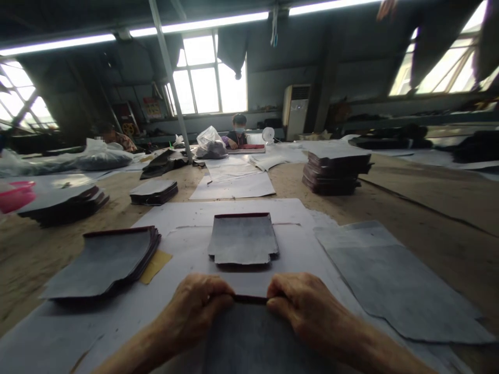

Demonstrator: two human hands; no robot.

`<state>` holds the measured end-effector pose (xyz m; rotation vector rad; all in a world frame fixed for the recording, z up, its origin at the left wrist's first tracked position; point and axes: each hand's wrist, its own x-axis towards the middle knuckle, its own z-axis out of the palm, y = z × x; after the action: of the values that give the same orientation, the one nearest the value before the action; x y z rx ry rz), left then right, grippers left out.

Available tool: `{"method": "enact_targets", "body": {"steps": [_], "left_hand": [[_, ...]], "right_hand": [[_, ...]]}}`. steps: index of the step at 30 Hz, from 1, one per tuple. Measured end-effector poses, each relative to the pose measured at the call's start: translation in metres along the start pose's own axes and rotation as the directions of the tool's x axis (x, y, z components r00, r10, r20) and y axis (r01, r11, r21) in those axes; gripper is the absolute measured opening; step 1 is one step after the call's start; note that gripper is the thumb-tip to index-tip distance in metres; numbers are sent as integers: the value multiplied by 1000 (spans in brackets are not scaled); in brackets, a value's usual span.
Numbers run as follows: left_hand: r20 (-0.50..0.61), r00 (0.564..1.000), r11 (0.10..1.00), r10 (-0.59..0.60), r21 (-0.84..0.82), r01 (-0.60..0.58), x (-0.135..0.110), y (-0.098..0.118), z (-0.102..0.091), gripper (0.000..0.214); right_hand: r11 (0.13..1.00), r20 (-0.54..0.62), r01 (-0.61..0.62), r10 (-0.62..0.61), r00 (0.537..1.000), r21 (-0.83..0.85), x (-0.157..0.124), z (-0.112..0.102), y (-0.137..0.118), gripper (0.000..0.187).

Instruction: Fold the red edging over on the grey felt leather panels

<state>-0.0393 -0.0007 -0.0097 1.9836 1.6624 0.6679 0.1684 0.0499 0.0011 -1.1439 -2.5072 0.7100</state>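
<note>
Both my hands pinch the far edge of a dark grey sheet piece (249, 337) with a maroon rim, lying right in front of me on white paper (187, 218). My left hand (197, 306) grips its edge on the left, fingers curled. On the right, my right hand (302, 306) grips the same edge. Just beyond lies a similar cut piece (242, 239), flat and apart from my hands. A stack of like pieces (105, 262) sits to the left, partly over a yellow slip (156, 266).
More dark stacks stand at the left (62, 205), the middle left (154, 191) and the right rear (335, 171). A large grey sheet (393, 285) lies at the right. A pink bowl (15, 196) sits far left. A person (238, 132) sits at the table's far end.
</note>
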Motion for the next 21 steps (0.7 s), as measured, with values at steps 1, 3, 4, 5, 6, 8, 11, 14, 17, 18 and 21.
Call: {"method": "enact_targets", "body": {"steps": [1, 3, 4, 5, 6, 8, 11, 14, 17, 18, 21], "left_hand": [[-28, 999, 1000, -27, 10, 27, -1, -2, -1, 19], [-64, 996, 997, -67, 31, 69, -3, -6, -4, 20], [-68, 994, 996, -84, 33, 87, -5, -7, -6, 21], [-64, 993, 994, -99, 28, 101, -5, -8, -9, 22], [-59, 992, 994, -108, 18, 109, -6, -8, -12, 23], [-61, 991, 993, -118, -18, 117, -7, -6, -21, 23], [-2, 992, 979, -127, -158, 126, -4, 1, -40, 23], [66, 988, 907, -140, -391, 154, 4, 6, -60, 23], [126, 981, 848, -149, -493, 193, 17, 2, -70, 22], [144, 977, 848, -155, -487, 207, 22, -1, -70, 21], [176, 969, 859, -176, -453, 238, 35, -10, -72, 19]], "right_hand": [[1000, 11, -18, 18, 1000, 6, 0, -3, 3, 12], [997, 28, -60, 58, 998, 41, -2, -9, 10, 13], [995, 32, -79, 77, 996, 66, -3, -11, 13, 14], [991, 35, -97, 94, 995, 91, -4, -13, 15, 16], [988, 34, -113, 109, 993, 110, -5, -15, 16, 17], [984, 23, -128, 126, 992, 127, -6, -21, 14, 17], [975, 58, -127, 118, 991, 181, -3, -38, 5, 16], [914, 184, -156, 92, 979, 375, 7, -58, -3, 15], [850, 222, -173, 69, 973, 497, 23, -69, -1, 17], [859, 196, -169, 83, 977, 482, 28, -70, 2, 17], [898, 166, -188, 131, 977, 398, 41, -70, 8, 16]]}}
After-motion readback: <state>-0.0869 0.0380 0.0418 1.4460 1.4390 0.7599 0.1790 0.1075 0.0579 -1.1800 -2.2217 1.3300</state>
